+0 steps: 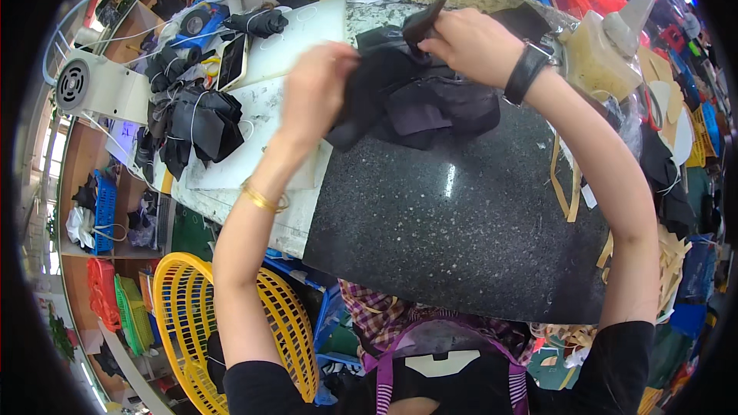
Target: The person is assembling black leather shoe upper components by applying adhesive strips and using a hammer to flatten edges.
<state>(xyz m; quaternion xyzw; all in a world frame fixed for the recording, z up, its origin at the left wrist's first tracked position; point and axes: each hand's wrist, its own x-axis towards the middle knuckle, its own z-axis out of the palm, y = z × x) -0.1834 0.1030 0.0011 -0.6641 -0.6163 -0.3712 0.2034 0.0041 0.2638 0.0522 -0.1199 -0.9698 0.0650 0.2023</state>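
Over the far part of the dark speckled slab (pixel 453 215), my right hand (pixel 480 46) is closed, pinching the upturned end of a thin black strip of leather-like material (pixel 427 23). Beneath that hand lies a pile of black, leather-like pieces (pixel 446 107), partly folded over one another. My left hand (pixel 311 92) is blurred by motion at the left side of the pile. Its fingers look curled together against the edge of a black piece (pixel 369 88); what lies between them cannot be made out.
Tied black bundles (pixel 204 123), a phone (pixel 233 61) and white boards (pixel 269 100) lie to the left, near a beige fan-like machine (pixel 100 86). A squeeze bottle of yellowish liquid (pixel 603 54) stands at the far right. A yellow basket (pixel 184 323) sits below the table's left edge.
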